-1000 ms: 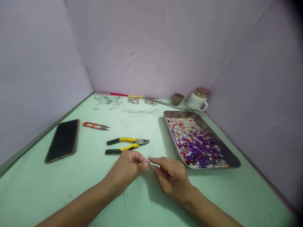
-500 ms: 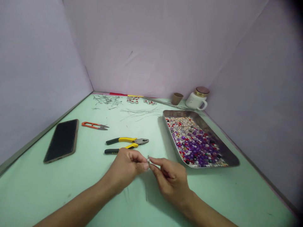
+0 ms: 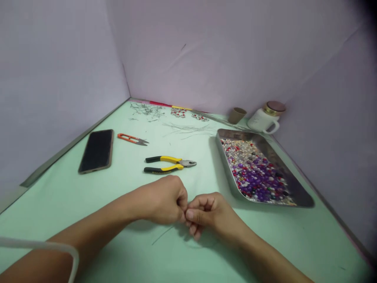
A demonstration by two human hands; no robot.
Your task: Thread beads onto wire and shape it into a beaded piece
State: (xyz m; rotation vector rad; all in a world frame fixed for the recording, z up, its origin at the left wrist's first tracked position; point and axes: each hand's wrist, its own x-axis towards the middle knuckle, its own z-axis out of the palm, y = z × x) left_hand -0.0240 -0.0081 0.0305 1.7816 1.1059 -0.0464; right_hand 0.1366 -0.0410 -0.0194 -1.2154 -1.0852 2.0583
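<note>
Over the front middle of the table my left hand [image 3: 169, 199] and my right hand [image 3: 209, 214] meet, fingertips pressed together. A thin wire [image 3: 162, 235] slants out below them to the left, and both hands pinch it. Whatever beads sit on the wire are covered by the fingers. My left hand is closed with its back turned up. On my right hand the thumb presses against the curled fingers. Just beyond the hands lie combination pliers [image 3: 171, 164] with yellow and black handles, touched by neither hand.
A metal tray [image 3: 232, 173] of mixed beads [image 3: 259, 177] stands at right. Orange thread snips [image 3: 132, 139] and a phone [image 3: 97, 151] lie left. Farther back are loose wires [image 3: 191, 129], beaded pieces [image 3: 178, 113], a brown cup [image 3: 237, 115] and a lidded mug [image 3: 263, 118].
My left hand has rolled over, back upward, and the fingers now cover the pale bead seen before. The view has shifted, and a white cord has appeared at lower left.
</note>
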